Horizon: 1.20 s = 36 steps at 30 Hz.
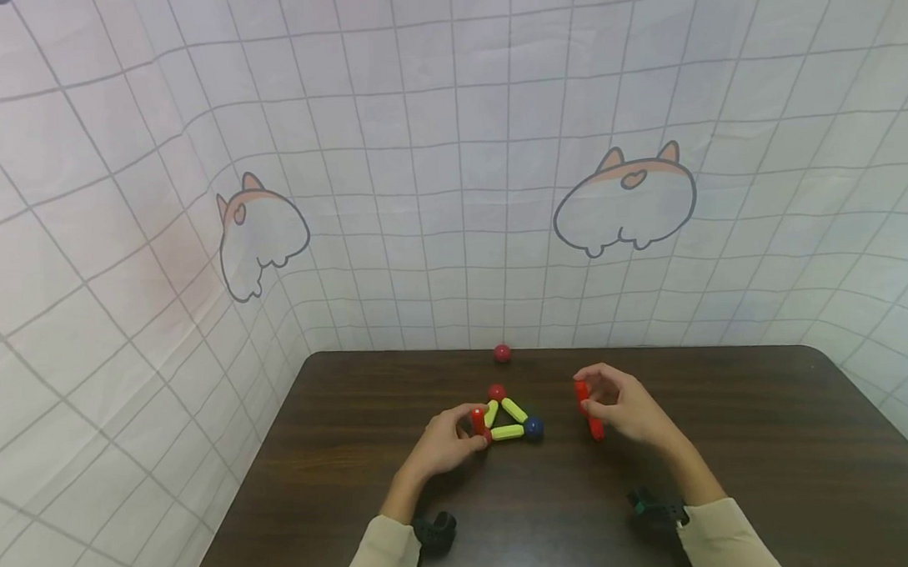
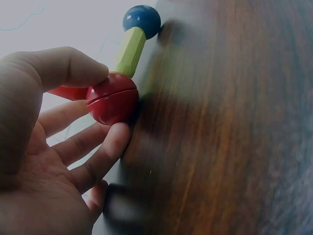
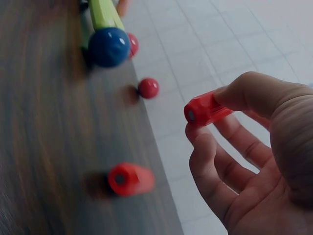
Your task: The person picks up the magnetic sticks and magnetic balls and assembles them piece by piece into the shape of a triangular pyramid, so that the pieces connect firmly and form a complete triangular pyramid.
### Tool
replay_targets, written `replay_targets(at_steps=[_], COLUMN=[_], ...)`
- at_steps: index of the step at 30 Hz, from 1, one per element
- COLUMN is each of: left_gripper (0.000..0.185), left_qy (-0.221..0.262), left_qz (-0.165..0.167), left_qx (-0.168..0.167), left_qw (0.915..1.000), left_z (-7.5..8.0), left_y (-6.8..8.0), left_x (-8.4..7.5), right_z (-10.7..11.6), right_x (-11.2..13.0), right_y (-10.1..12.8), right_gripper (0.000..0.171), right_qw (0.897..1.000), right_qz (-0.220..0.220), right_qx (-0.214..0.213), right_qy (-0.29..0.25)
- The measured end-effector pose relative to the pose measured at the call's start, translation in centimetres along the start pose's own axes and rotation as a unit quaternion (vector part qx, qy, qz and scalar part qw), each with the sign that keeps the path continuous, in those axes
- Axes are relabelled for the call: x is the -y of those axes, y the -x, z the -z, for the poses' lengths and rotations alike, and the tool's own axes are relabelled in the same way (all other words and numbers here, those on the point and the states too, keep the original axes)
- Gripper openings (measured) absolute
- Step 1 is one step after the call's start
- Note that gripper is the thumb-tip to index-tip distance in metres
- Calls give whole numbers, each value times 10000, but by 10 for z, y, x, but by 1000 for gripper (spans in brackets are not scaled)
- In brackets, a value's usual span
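Observation:
A flat triangle of yellow-green rods [image 1: 507, 422] lies on the dark wooden table [image 1: 768, 456], with a red ball [image 1: 496, 391] at its far corner and a blue ball [image 1: 533, 428] at its right corner. My left hand [image 1: 440, 444] is at the left corner, where thumb and fingers pinch a red rod [image 1: 477, 418] standing on a red ball [image 2: 112, 98]. In the left wrist view, a yellow-green rod [image 2: 130, 51] runs from that ball to the blue ball [image 2: 142, 20]. My right hand [image 1: 625, 407] pinches a second red rod [image 3: 203, 108] above the table, right of the triangle.
A third red rod [image 3: 129, 178] lies on the table under my right hand. A loose red ball [image 1: 502, 353] rests near the far table edge. A gridded white cloth with cartoon animals [image 1: 624, 198] walls in the table behind and at both sides.

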<state>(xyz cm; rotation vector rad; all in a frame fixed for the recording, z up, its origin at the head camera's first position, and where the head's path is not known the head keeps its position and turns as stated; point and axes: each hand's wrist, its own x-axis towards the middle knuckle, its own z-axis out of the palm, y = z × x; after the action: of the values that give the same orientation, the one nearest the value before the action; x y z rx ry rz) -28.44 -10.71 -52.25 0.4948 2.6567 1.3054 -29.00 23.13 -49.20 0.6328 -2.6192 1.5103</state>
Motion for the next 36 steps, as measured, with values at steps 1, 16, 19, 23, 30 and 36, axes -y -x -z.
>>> replay_targets(at_steps=[1,16,19,23,30,36], left_gripper=[49,49,48,48,47,47], left_qy=[-1,-16,-24,-41,-69,-53], left_qz=[-3,-41,-73,-98,-121,-105], left_qx=[2,62,77,95,141,121], left_qw=[10000,10000,9999,9999,9998,9999], left_z=[0,1,1,1,1,2], left_y=[0,0,0,1,1,2], left_x=[0,1,1,-1,-2,-3], right_z=[-3,-44,-50,-55,-61,-65], right_x=[1,20,21,21,21,22], right_y=[-1,-6,-6,-6,-6,-6], right_gripper=[34,32,31,30,30,29], right_qw=[10000,9987,9987,9987,9980,9982], right_qz=[22,442,464,401,466,415], right_qx=[-20,194,217,310,398,393], right_qy=[23,-145,-60,-80,-160,-185])
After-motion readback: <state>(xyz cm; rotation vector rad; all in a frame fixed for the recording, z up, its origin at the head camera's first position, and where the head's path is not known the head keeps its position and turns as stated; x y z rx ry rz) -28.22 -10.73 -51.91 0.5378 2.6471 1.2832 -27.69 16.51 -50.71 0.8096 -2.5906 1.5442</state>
